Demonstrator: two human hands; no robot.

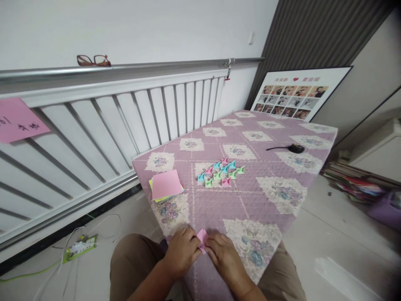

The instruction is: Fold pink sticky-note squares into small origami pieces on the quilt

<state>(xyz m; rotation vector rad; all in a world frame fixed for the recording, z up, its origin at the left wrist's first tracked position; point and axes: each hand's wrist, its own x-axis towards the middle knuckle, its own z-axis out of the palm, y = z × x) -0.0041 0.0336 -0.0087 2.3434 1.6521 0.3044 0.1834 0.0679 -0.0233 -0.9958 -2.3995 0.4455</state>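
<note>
A small folded piece of pink paper (202,240) is held between my two hands near the front edge of the table. My left hand (184,250) pinches its left side, fingers curled. On the right side, the fingers of my right hand (224,253) are closed against the paper. Beyond the hands, several small folded paper pieces (224,169) in pink, blue and green stand grouped in slanting rows. To the left lies a stack of square paper sheets (166,184), pink on top with yellow and other colours showing beneath.
A floral purple tablecloth (216,209) covers the table. A black object with a strap (295,148) lies at the right. A white radiator (175,108) borders the left side, with glasses (94,61) on the pipe above. A power strip (80,248) sits on the floor.
</note>
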